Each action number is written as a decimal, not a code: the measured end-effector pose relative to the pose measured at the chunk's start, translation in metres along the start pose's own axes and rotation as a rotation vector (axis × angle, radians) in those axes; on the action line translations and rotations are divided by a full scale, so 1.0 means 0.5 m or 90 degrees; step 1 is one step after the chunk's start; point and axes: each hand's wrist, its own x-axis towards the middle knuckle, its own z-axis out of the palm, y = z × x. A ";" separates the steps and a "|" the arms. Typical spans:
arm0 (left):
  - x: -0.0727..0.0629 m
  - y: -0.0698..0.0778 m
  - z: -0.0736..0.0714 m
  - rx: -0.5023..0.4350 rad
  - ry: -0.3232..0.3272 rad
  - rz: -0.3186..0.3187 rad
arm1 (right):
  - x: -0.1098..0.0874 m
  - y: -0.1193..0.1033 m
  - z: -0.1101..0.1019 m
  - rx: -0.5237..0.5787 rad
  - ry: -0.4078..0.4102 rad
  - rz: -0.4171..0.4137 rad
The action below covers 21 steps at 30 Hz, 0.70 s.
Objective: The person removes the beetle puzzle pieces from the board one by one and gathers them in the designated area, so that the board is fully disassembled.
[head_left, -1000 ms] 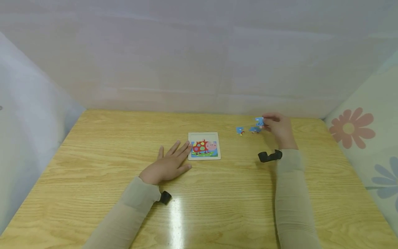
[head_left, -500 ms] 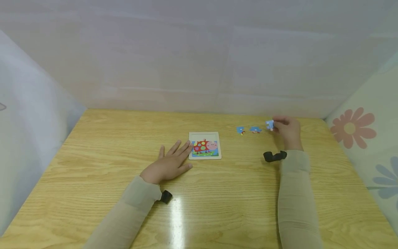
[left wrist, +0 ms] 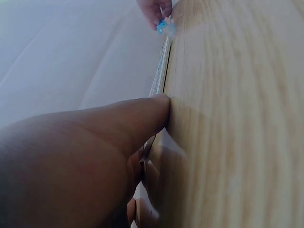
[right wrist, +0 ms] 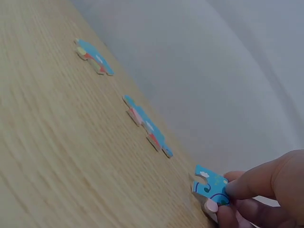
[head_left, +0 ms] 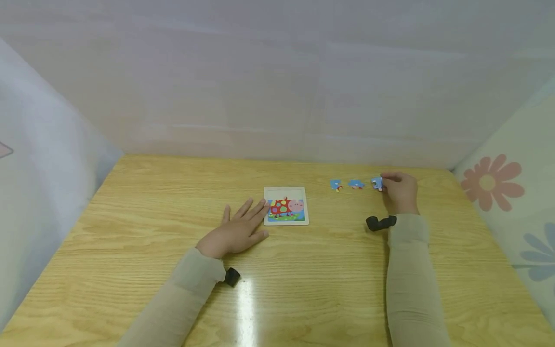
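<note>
My right hand (head_left: 401, 193) pinches a light-blue jigsaw puzzle piece (right wrist: 211, 187) at the back right, low over the table. The piece is tilted in the right wrist view. To its left lie two more blue puzzle pieces, a middle piece (head_left: 356, 184) and a left piece (head_left: 336, 184). My left hand (head_left: 236, 231) lies palm down with straight, spread fingers, its fingertips at the left edge of the puzzle tray (head_left: 286, 223). In the tray's lower part, fitted pieces show a red spotted body and a pink head (head_left: 297, 206); a pale strip of bare tray shows above them.
The wood-grain table (head_left: 321, 279) runs back to a pale cloth wall (head_left: 277, 86). Side cloths stand at left and right, the right one printed with a red flower (head_left: 487, 182). Each wrist wears a black camera mount (head_left: 380, 223).
The right hand has carried its puzzle piece rightward from beside the middle piece, then lowered it toward the table. The left hand stays at the tray.
</note>
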 end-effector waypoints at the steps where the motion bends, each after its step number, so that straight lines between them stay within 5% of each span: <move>1: 0.000 0.000 0.000 0.001 0.001 0.000 | 0.000 0.000 0.000 -0.007 0.003 0.003; 21: 0.000 -0.002 0.002 0.007 0.004 0.000 | 0.008 0.003 0.006 -0.082 0.025 0.006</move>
